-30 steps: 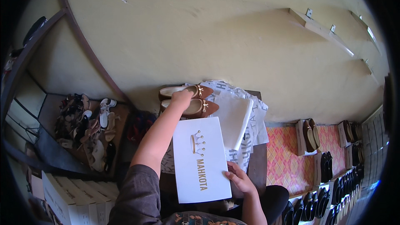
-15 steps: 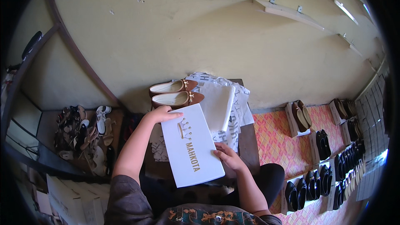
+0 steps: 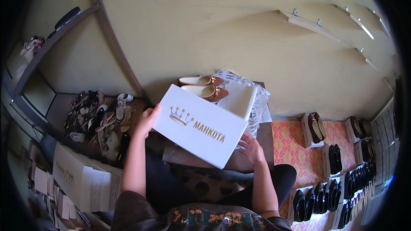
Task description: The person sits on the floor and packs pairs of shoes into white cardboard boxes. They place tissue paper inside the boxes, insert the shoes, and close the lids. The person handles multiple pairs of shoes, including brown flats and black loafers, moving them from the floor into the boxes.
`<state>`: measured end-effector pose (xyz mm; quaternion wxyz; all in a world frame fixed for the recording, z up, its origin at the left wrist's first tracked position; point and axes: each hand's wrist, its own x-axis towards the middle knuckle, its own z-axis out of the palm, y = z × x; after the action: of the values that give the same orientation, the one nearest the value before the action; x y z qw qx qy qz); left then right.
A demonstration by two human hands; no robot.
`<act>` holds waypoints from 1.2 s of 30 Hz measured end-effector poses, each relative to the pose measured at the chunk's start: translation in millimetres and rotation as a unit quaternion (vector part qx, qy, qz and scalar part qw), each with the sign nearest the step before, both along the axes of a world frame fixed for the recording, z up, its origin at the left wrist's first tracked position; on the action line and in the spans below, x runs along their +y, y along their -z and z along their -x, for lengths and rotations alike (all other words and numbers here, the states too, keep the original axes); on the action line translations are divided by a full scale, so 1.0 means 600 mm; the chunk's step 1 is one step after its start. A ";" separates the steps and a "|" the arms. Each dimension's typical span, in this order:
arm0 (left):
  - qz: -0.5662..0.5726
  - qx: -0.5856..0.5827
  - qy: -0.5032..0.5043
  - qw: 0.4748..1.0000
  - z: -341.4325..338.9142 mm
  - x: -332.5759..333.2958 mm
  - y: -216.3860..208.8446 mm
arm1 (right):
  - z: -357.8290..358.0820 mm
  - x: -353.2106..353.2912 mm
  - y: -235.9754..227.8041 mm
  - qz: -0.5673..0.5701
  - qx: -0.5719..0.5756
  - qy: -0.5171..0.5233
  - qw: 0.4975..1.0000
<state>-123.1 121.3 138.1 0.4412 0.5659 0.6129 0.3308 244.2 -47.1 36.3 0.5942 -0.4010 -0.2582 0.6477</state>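
Your white cardboard shoebox with gold crown print is tilted above the dark tabletop, printed face showing; contents hidden. Your left hand is clamped on its left end. Your right hand is at the lower right end, fingers slightly parted; can't tell if it's gripping. Behind the box: brown pointed flat shoes with bows, beside white tissue paper with grey print. Left of you: upright row of white shoeboxes, insides hidden. Right: brown flats at a white floor box; can't tell on or in.
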 end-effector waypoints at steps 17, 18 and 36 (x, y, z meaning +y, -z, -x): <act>0.194 -0.390 -0.070 0.897 -0.054 -0.361 0.087 | 0.098 0.013 0.031 -0.085 0.064 0.137 0.985; 0.199 -0.412 -0.085 0.885 -0.058 -0.377 0.099 | 0.116 0.014 0.027 -0.094 0.035 0.107 0.989; 0.401 -0.543 0.021 0.738 -0.125 -0.388 0.107 | 0.144 0.009 0.092 -0.197 -0.263 -0.055 0.943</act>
<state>-47.8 -111.7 73.8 0.8919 0.0735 0.3333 0.2965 157.8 -42.0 -18.9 0.5355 -0.4174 -0.5491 0.4874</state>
